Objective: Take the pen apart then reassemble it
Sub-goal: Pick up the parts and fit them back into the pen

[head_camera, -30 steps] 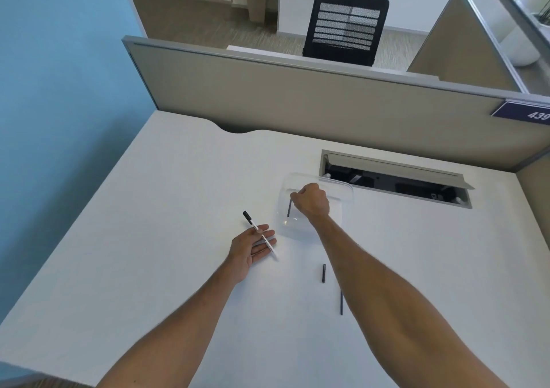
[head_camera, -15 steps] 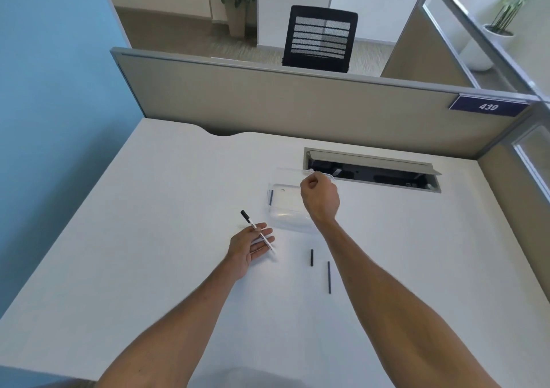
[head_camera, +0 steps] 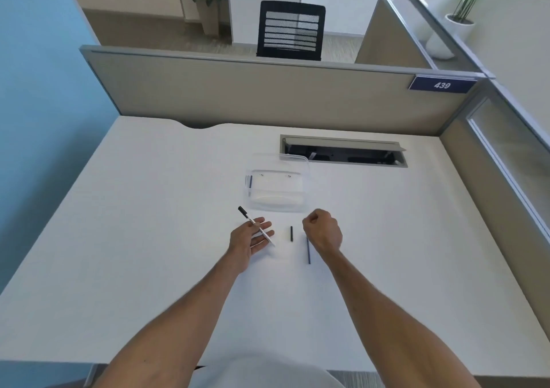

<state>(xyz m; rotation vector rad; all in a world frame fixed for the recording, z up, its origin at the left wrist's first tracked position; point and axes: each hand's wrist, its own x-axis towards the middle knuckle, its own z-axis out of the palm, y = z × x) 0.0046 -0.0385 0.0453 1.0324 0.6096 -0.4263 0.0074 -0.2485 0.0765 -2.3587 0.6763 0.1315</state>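
Note:
My left hand (head_camera: pixel 249 239) lies palm up on the white desk (head_camera: pixel 148 224) and holds the pen barrel (head_camera: pixel 256 226), white with a black end pointing far-left. A short black pen piece (head_camera: pixel 291 233) lies on the desk between my hands. A thin dark refill (head_camera: pixel 309 253) lies just right of it, its far end hidden under my right hand (head_camera: pixel 323 233). That hand is curled into a fist, with nothing visible in it. A clear plastic box (head_camera: pixel 276 206) stands just beyond both hands, with one dark pen part (head_camera: pixel 251 181) at its left wall.
An open cable tray (head_camera: pixel 342 151) is sunk into the desk behind the box. A beige partition (head_camera: pixel 268 96) closes the far edge and another the right side. A blue wall stands at the left. Bare desk surface spreads left and right of my hands.
My right hand has drawn back from the clear box toward me and now sits over the refill's far end. My left hand with the pen barrel has stayed put.

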